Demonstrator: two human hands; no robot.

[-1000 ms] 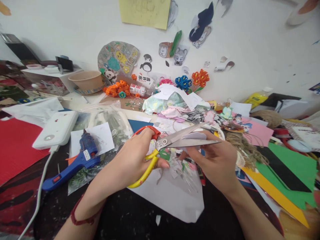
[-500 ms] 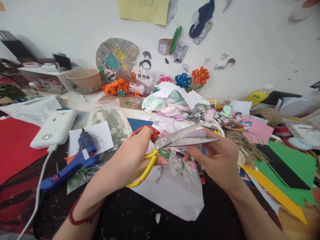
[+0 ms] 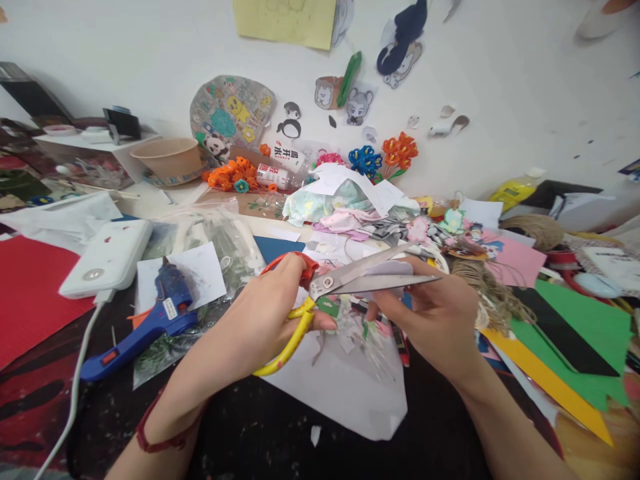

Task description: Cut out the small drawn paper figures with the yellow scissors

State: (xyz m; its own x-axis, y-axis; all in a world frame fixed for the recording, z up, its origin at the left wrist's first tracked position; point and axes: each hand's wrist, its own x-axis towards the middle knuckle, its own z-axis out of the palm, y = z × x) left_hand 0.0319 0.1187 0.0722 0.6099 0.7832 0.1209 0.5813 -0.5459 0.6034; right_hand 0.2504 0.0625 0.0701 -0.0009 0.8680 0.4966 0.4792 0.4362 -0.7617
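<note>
My left hand (image 3: 273, 293) grips a pair of scissors (image 3: 327, 283) by its red and yellow handles. The blades are spread and point to the right, toward my right hand (image 3: 433, 300). Between the fingers of that hand is a small piece of white paper (image 3: 387, 267), which lies between the two blades. My right fingers partly hide the paper and the upper blade's tip. Below both hands lies a large white paper sheet (image 3: 345, 393) with scraps and a clear plastic bag on it.
At left are a blue glue gun (image 3: 167, 307), a white power bank (image 3: 107, 257) with a cable, and red paper (image 3: 35, 293). At right lie a black phone (image 3: 567, 330), green paper (image 3: 600, 320) and twine (image 3: 493, 287). Fabric (image 3: 345, 207) and beaded flowers (image 3: 400, 152) stand behind.
Both hands, the scissors and the paper keep nearly the same pose. The whole view has shifted very slightly.
</note>
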